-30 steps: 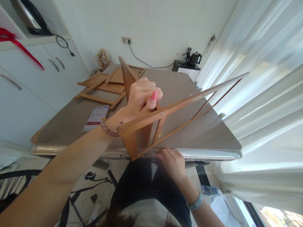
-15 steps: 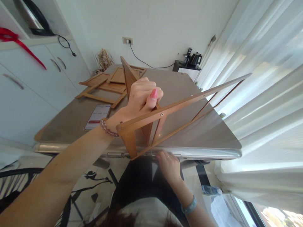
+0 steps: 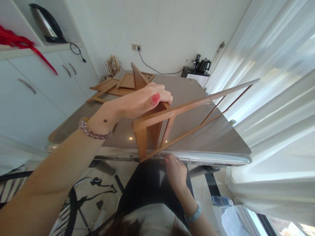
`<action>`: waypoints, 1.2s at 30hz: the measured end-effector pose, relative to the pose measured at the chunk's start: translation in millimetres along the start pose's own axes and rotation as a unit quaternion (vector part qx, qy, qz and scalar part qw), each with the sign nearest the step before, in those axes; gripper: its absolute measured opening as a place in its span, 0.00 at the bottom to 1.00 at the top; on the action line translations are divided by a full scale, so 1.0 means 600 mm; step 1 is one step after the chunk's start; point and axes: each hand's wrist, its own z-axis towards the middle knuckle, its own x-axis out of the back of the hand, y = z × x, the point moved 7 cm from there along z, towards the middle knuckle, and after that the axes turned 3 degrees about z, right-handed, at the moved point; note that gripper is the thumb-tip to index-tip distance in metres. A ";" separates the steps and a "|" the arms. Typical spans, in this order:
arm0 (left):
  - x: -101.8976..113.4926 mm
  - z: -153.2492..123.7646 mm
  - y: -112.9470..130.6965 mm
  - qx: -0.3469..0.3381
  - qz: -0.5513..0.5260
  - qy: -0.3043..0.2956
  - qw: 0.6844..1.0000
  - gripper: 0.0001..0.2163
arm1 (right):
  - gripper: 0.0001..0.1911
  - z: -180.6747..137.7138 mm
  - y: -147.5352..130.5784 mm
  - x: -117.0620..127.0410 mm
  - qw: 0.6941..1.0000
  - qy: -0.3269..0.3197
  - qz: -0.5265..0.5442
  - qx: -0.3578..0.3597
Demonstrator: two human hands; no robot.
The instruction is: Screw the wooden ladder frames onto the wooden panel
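Note:
A wooden frame (image 3: 192,105) with two long rails and crossbars stands on edge at the table's front edge, its long side running off to the right. A wooden panel (image 3: 141,78) joins it and rises away from me. My left hand (image 3: 150,98) is closed over the panel's upper edge, fingers curled over the far side and thumb on the near side. Below the lower rail, at the table edge, my right hand (image 3: 176,172) is closed, its fingertips pressed together. A thin shiny bit shows beside those fingertips, too small to name.
More wooden panels and frame pieces (image 3: 108,90) lie on the grey table (image 3: 187,85) at the back left. White curtains (image 3: 275,108) hang on the right. A black chair (image 3: 69,209) stands at lower left, and cabinets (image 3: 49,88) line the left wall.
My left hand has flattened somewhat and its wrist has swung left, with the forearm now covering the phone. The frame's near end has shifted slightly right and up. The right hand has barely moved.

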 end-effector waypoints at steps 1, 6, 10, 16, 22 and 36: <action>0.000 0.001 0.002 -0.014 0.000 -0.030 0.999 0.47 | 0.24 -0.001 0.001 -0.001 1.000 -0.001 0.004 -0.007; -0.001 0.005 0.000 -0.051 0.006 -0.110 0.993 0.42 | 0.25 -0.010 0.006 -0.011 0.998 -0.018 0.039 -0.049; -0.003 0.008 -0.009 -0.012 -0.039 -0.086 0.995 0.40 | 0.25 -0.014 0.012 -0.019 0.991 -0.038 0.087 -0.094; -0.006 0.007 -0.011 0.007 -0.039 -0.080 0.996 0.30 | 0.24 -0.023 0.015 -0.036 0.970 -0.069 0.166 -0.162; 0.004 0.009 -0.005 -0.010 -0.015 -0.147 0.989 0.22 | 0.25 -0.032 0.007 -0.053 0.932 -0.095 0.277 -0.215; -0.001 0.010 -0.012 0.008 -0.007 -0.150 0.989 0.19 | 0.27 -0.048 -0.027 -0.083 0.814 -0.062 0.492 -0.303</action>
